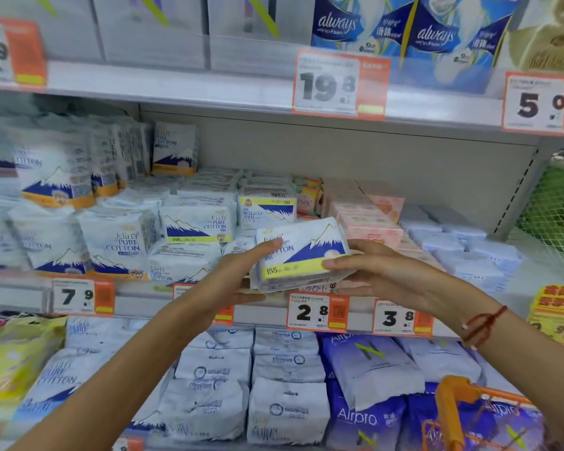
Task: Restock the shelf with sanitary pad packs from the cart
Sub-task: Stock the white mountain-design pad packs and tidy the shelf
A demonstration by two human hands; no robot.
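A white sanitary pad pack point(302, 252) with a blue mountain print and a yellow strip hangs in front of the middle shelf point(264, 307), tilted up to the right. My left hand point(238, 275) holds its left end, thumb on the front. My right hand point(372, 271) grips its right end, fingers over the yellow strip. Matching packs point(199, 222) lie stacked on the shelf just behind and to the left. An orange cart basket point(469, 415) shows at the bottom right corner.
Pink packs point(368, 229) and pale blue packs point(469, 252) fill the shelf to the right. Orange price tags point(318, 312) line the shelf edge. The lower shelf holds white packs point(287, 411) and blue Airpro bags point(365, 415). The upper shelf carries boxes and blue Always packs point(401, 24).
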